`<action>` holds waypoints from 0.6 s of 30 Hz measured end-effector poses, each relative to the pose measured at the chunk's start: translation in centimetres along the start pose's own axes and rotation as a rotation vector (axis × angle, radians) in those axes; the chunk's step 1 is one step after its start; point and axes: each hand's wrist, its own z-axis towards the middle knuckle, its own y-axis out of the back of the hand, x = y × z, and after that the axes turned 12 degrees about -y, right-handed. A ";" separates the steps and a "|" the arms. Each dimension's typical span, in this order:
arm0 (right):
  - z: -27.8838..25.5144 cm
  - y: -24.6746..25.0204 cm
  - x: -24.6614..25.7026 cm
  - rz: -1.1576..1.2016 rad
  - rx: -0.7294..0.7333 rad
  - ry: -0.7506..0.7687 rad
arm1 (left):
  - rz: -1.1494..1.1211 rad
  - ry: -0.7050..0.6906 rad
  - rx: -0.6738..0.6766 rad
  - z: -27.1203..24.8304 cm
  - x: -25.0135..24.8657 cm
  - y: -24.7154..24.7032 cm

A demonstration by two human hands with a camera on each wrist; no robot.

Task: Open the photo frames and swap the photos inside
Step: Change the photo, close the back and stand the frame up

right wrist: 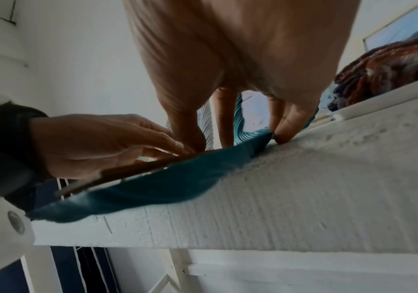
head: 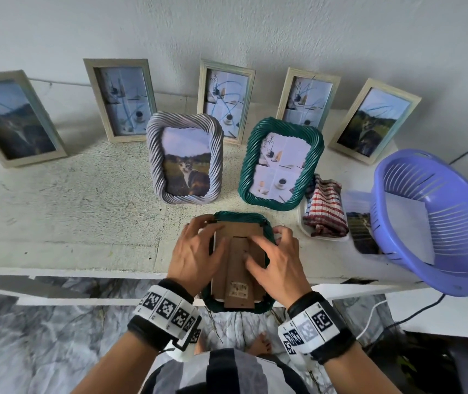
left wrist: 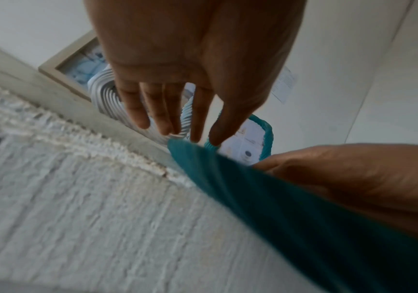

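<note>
Green frame [head: 267,231], low centre, looks light and rigid; I'd hold its ropey rim. My left hand [head: 195,251] and right hand [head: 278,260] press spread fingers on its stiff backing board [head: 235,231].

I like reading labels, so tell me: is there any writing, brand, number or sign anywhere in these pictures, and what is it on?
No text can be read.
Small sticker on the brown backing board of the face-down green frame: printing too small and blurred.
Wristbands: black-and-white square code patterns, no words.
Standing frames' photos, such as the cat photo: no lettering visible.
</note>
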 end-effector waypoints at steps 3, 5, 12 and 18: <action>0.0 -0.1 0.0 0.014 -0.015 0.011 | 0.099 0.099 0.015 0.3 0.0 0.2; 0.0 -0.1 -0.1 0.015 -0.015 0.011 | 0.090 0.137 0.071 0.3 0.1 0.1; 0.0 -0.2 0.0 0.012 -0.026 0.022 | -0.116 0.185 0.093 0.5 0.4 0.6; 0.0 0.0 0.0 0.002 0.002 0.016 | -0.207 0.199 0.076 0.6 0.3 1.0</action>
